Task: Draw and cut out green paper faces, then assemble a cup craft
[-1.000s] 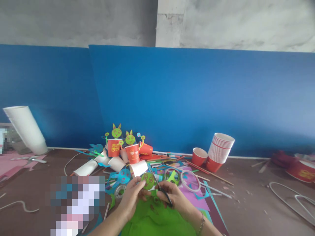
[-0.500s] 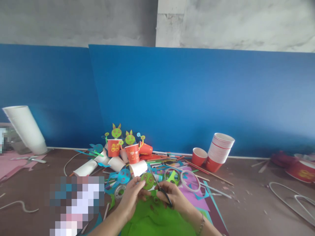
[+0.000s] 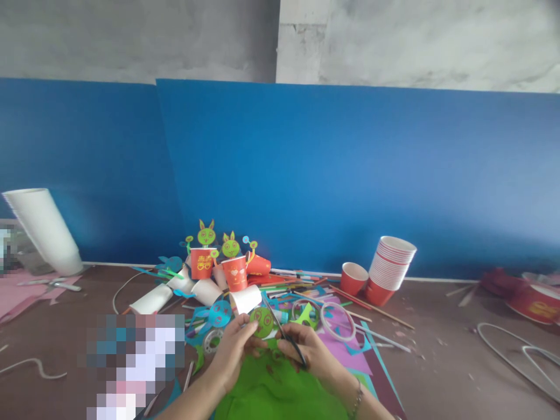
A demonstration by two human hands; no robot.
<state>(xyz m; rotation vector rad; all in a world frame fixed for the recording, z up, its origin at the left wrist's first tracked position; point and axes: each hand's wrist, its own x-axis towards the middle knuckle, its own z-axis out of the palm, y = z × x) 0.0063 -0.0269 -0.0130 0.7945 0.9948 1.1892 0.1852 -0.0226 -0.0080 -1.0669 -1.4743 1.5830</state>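
Note:
Between thumb and fingers, my left hand pinches a round green paper face with eyes drawn on it. My right hand is closed around black-handled scissors, whose blades point up and to the left along the right edge of the paper. Whether the blades touch the paper I cannot tell. Beyond my hands, two red paper cups stand upright with green rabbit heads on top. A blue paper rabbit head lies left of the green face.
Tape rings, purple paper and several sticks are strewn around my hands. White cups lie on their sides. A cup stack and a single red cup stand at right. A blue panel rises behind the table.
Almost nothing differs. The view has shifted very slightly, while both hands, the green paper face and the scissors keep nearly the same position.

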